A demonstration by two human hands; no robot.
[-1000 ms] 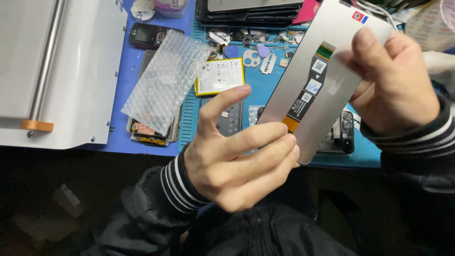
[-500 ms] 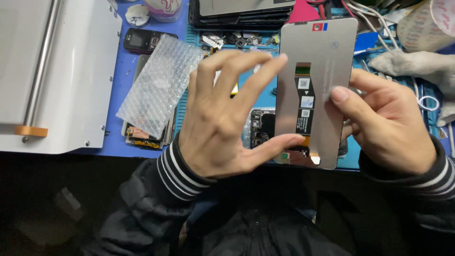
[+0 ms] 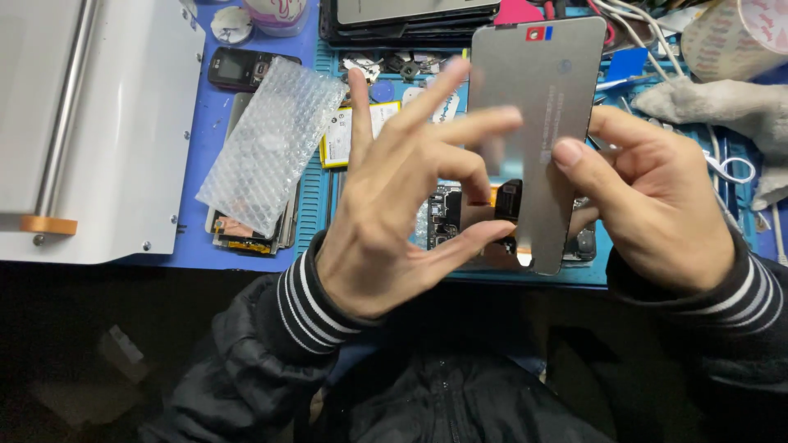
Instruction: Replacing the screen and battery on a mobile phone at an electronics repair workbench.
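Your right hand (image 3: 657, 205) & left hand (image 3: 402, 197) pinch the grey phone screen panel (image 3: 538, 123) by its edges, other fingers spread. Looks thin, light, prob. breaks easy; grip the sides only.

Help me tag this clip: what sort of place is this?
Probably a phone repair bench: both hands hold a grey screen panel above an opened phone on a blue work mat, with a loose battery nearby.

Both hands hold a grey phone screen panel (image 3: 538, 123) upright between them: the right hand (image 3: 657, 205) grips its right edge with the thumb on its face, and the left hand (image 3: 402, 197) spreads its fingers at the left edge. Left of the left hand lies a bubble-wrap pouch (image 3: 271, 152) on the blue mat (image 3: 197, 164).
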